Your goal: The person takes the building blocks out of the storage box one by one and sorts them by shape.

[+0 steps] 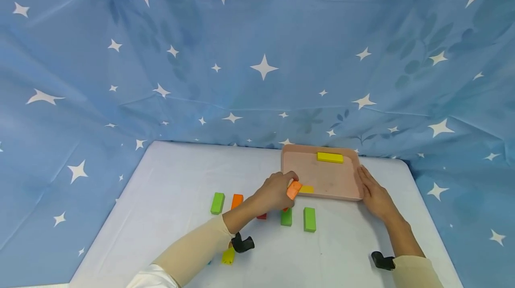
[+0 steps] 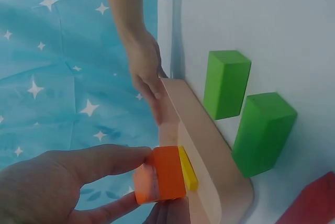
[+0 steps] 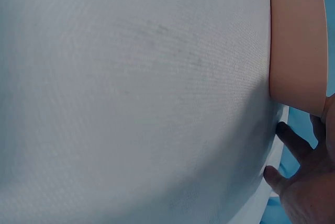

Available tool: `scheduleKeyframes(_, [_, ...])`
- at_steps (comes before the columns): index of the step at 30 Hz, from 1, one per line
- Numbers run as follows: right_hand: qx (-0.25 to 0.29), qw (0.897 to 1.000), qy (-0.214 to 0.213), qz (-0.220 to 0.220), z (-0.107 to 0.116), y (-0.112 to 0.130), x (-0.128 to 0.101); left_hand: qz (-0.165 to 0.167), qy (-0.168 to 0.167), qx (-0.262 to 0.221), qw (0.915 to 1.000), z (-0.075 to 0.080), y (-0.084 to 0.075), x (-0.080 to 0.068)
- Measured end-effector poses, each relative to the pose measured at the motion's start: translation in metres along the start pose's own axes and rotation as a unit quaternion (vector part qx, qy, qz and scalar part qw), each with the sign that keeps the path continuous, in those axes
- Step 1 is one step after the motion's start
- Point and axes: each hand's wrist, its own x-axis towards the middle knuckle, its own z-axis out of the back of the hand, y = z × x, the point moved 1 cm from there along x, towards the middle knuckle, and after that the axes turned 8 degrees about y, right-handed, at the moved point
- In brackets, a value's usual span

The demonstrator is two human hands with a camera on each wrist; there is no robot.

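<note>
My left hand pinches an orange block between thumb and fingers, just over the near left corner of a shallow pink tray. In the left wrist view, the orange block sits at the fingertips above the tray's wall. A yellow block lies along the tray's far side. Another yellow piece shows by the near wall, partly covered. My right hand rests against the tray's right side with its fingers extended; the right wrist view shows its fingers beside the tray's corner.
Two green blocks stand in front of the tray. Left of them, partly behind the left forearm, are a red block, an orange one and a green one. A yellow block lies nearer. A starry blue curtain hangs behind.
</note>
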Motion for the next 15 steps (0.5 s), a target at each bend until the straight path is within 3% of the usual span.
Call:
scheduleKeyframes(7, [0.005,1.000,0.003,-0.001,0.000,0.002,-0.001,-0.012,-0.011,-0.007,0.9999,-0.004,0.013,-0.020])
scheduleKeyframes(15, [0.004,1.000,-0.001,0.004,-0.002,0.001,-0.001,0.014,-0.015,-0.010,0.9997,-0.010,0.025,-0.045])
